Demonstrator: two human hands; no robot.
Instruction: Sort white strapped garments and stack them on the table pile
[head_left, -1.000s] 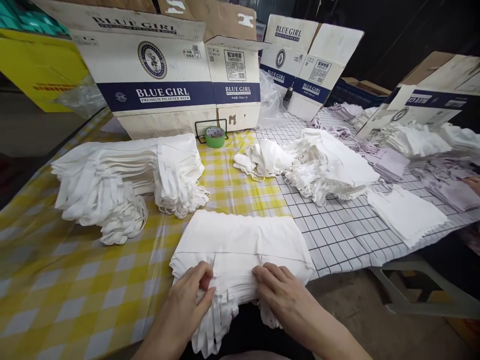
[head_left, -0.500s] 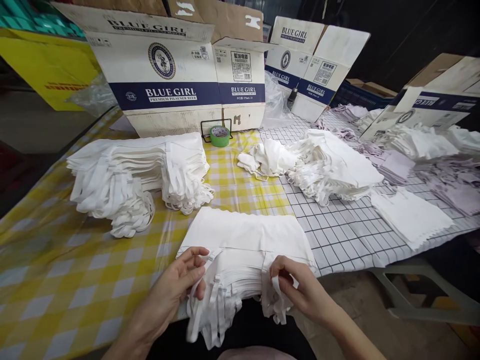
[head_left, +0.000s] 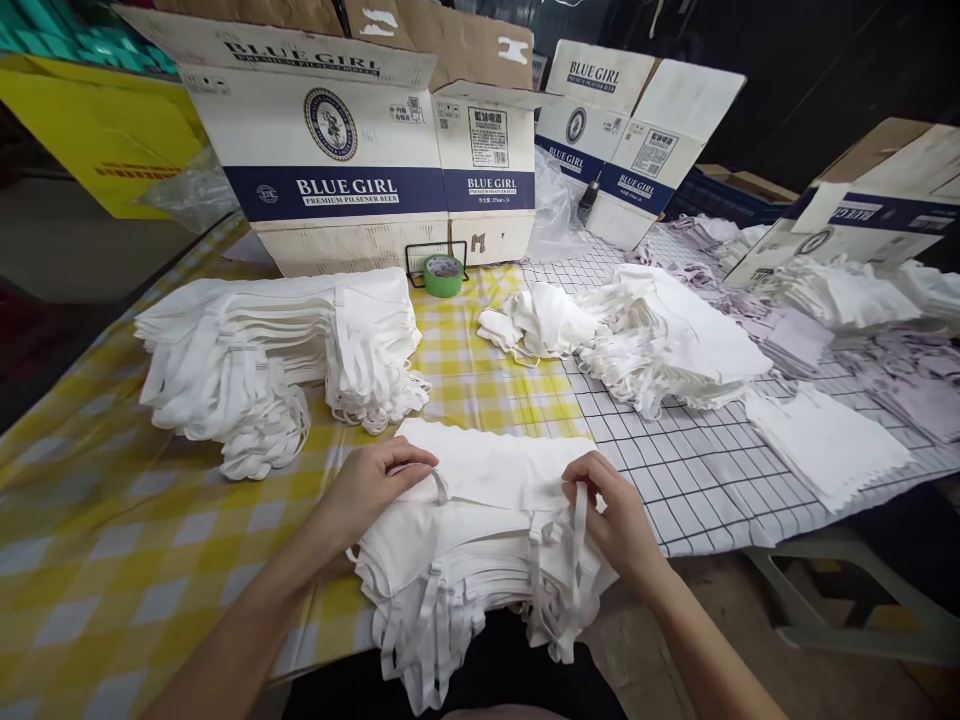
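A stack of white fabric pieces with straps (head_left: pixel 480 545) lies at the table's near edge, its straps hanging over the edge. My left hand (head_left: pixel 373 483) pinches the top piece at its left corner. My right hand (head_left: pixel 616 519) pinches the same piece at its right side, a strap loop running past the fingers. The top piece (head_left: pixel 495 468) is folded back away from me. A tall pile of the same white pieces (head_left: pixel 270 350) sits to the left on the yellow checked cloth (head_left: pixel 112 560).
Open Blue Girl cardboard boxes (head_left: pixel 352 170) stand at the back, with a green tape roll (head_left: pixel 442 274) in front. More white piles (head_left: pixel 660 335) and pale lilac pieces (head_left: pixel 907 390) cover the black-grid cloth (head_left: pixel 697 500) on the right. Another box (head_left: pixel 870 215) stands far right.
Both hands moved from the stack's near edge up and away from me, lifting the top piece and folding it back. The view shifted slightly left.
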